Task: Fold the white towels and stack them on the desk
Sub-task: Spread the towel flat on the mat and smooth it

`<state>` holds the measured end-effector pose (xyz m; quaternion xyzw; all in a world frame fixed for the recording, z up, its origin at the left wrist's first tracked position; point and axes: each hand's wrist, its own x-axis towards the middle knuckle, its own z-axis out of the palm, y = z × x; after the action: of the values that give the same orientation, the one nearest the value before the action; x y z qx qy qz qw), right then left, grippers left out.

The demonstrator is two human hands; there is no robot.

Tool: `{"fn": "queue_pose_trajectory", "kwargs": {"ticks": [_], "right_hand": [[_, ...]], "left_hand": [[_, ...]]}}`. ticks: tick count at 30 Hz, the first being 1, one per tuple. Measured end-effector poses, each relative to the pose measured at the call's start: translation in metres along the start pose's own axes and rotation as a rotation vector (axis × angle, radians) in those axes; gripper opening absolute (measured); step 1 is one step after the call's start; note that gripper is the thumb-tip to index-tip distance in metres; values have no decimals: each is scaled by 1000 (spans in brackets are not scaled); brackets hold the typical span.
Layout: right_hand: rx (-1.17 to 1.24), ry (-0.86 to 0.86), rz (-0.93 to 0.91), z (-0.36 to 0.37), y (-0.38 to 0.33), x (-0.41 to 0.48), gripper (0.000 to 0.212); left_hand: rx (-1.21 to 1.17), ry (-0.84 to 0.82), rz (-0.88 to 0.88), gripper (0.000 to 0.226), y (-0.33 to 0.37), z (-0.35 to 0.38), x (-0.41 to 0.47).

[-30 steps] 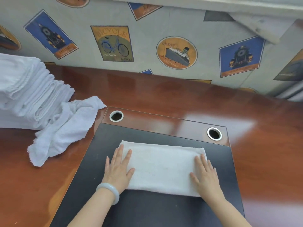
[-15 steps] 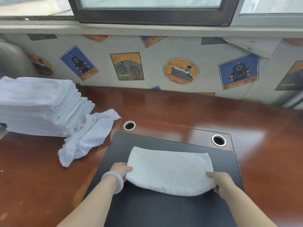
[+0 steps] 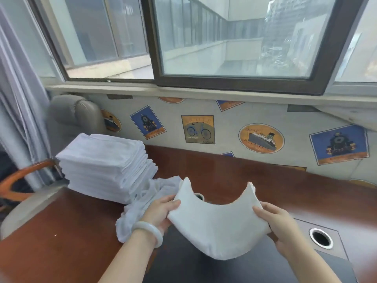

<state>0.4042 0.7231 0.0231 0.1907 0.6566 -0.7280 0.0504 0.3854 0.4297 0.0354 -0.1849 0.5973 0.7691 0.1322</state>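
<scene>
A folded white towel (image 3: 216, 223) hangs in the air above the desk's black pad (image 3: 183, 262), sagging in the middle with both ends raised. My left hand (image 3: 161, 211) grips its left end, thumb on top. Its right end is held by my right hand (image 3: 279, 223) in the same way. A tall stack of folded white towels (image 3: 106, 166) stands on the desk at the left. An unfolded, crumpled white towel (image 3: 140, 205) lies between the stack and my left hand.
The red-brown desk (image 3: 244, 180) runs to a wall with poster prints under a window. A round cable hole (image 3: 320, 238) sits at the right of the pad, another is partly hidden behind the towel. A grey chair back (image 3: 71, 115) and curtain stand at far left.
Both hands went from pressing the towel flat on the pad to gripping its ends and lifting it up. The view has tilted up and turned left toward the stack.
</scene>
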Motion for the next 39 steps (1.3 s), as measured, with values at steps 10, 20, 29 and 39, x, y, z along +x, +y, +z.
{"fn": "queue_pose_trajectory", "kwargs": {"ticks": [10, 20, 29, 39], "right_hand": [[179, -69, -147, 215, -90, 22, 20], [246, -59, -137, 412, -104, 59, 21], [232, 65, -70, 500, -113, 114, 14], [-293, 286, 113, 488, -17, 189, 34]], "left_hand": [[-32, -96, 192, 29, 161, -168, 70], [-18, -113, 173, 25, 274, -336, 126], [120, -7, 159, 20, 350, -447, 198], [572, 204, 39, 20, 276, -507, 274]]}}
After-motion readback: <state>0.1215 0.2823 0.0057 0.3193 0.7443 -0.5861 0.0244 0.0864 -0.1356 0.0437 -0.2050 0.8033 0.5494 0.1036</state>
